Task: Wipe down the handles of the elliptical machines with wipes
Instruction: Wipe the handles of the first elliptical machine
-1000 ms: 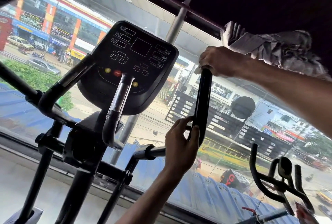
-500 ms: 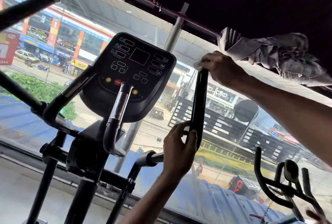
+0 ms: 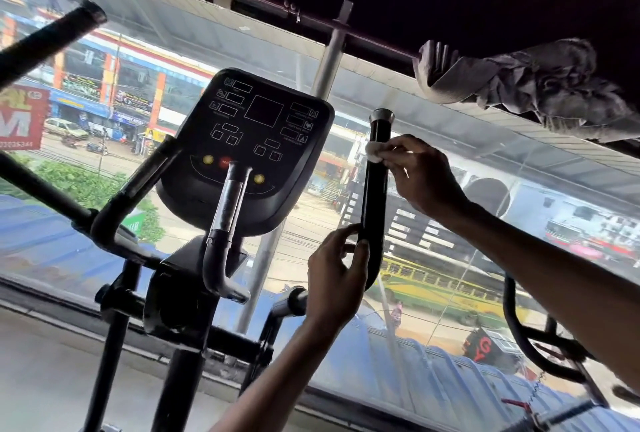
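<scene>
Pinched in the right hand (image 3: 420,177), a white wipe (image 3: 374,152) presses against the upper part of the upright black handle (image 3: 374,196), just below its metal cap, while the left hand (image 3: 337,279) grasps the handle's lower bend, right of the console (image 3: 249,147).

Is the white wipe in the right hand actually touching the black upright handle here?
Touching. The head view shows the right hand pressing the white wipe against the upright handle, just below its silver end cap, no gap visible.
</scene>
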`<state>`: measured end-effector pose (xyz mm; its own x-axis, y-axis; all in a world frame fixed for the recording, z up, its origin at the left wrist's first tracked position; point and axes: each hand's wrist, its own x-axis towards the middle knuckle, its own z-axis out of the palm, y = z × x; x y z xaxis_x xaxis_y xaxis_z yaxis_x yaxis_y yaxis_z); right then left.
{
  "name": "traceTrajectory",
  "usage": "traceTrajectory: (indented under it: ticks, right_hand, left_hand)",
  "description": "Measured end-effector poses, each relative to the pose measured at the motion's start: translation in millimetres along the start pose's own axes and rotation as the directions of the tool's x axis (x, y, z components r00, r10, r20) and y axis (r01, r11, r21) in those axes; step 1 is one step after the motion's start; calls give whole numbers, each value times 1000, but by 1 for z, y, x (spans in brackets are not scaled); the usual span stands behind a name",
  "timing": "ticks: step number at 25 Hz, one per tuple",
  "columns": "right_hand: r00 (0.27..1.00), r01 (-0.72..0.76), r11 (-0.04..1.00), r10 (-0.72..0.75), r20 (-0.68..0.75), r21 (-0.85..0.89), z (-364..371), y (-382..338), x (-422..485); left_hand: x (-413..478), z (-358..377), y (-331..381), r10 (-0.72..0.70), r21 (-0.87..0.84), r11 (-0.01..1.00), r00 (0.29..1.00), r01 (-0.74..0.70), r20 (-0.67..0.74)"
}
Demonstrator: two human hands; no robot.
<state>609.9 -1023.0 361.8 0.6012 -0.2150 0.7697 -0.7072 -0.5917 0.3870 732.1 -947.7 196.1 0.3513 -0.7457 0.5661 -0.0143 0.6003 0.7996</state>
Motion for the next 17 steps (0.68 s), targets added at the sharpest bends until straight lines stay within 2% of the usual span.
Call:
traceTrajectory:
  ticks: [4, 8, 15, 17]
  right_hand:
    - [998, 57, 993, -55, -27, 104, -6, -26, -37]
    - [992, 123, 992, -123, -7, 4, -3, -14, -23]
    - [995, -94, 988, 91, -28, -125, 17, 23, 62]
    - [994, -101, 987, 95, -49, -125, 24, 23, 60]
  left_hand:
    - [-2, -2, 3, -22, 6, 1000, 999, 22, 30]
    - [-3, -1, 11, -47, 12, 999, 998, 46, 37]
    - [-2, -3, 17, -38, 47, 998, 998, 36, 49]
    - [0, -2, 17, -42, 49, 998, 998, 40, 46]
